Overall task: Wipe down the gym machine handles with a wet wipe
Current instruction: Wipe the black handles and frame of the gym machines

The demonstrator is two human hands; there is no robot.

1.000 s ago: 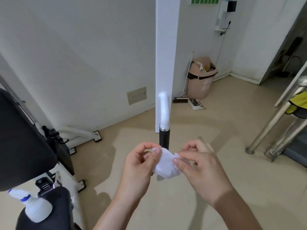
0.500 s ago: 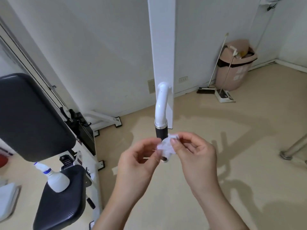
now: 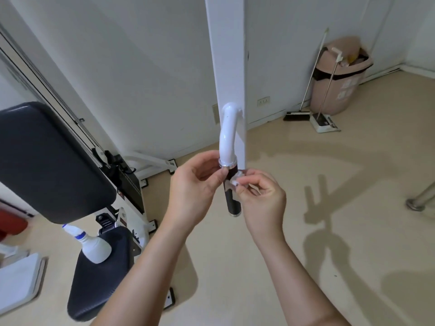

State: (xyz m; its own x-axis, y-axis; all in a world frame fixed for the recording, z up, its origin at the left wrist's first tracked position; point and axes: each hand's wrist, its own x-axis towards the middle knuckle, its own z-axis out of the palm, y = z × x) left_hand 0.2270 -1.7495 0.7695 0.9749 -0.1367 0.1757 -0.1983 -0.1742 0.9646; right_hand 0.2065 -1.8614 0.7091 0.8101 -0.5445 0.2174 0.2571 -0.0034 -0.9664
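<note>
The black handle (image 3: pixel 232 198) hangs at the middle of the view, at the lower end of a curved white tube (image 3: pixel 226 135) that comes off an upright white post (image 3: pixel 227 55). A chrome ring (image 3: pixel 227 163) marks the joint between tube and handle.

The right hand (image 3: pixel 261 196) is on the right side of the handle, with its thumb and forefinger closed in a pinch on a crumpled white wet wipe (image 3: pixel 234 181). The wipe lies against the upper part of the black grip, just below the ring. The other fingers of that hand are curled in toward the palm.

The left hand (image 3: pixel 195 184) is on the left side, with its fingers curled and their tips touching the handle at the ring. Whether they clamp the handle or only rest against it cannot be told.

To the left, a white spray bottle (image 3: pixel 94 245) with a blue collar leans on a dark seat pad (image 3: pixel 98 278), below a dark back pad (image 3: pixel 47 161). At the far wall 1 pink bin (image 3: pixel 339 74) stands on the beige floor (image 3: pixel 306 220), with a broom (image 3: pixel 297 115) leaning just beside it.
</note>
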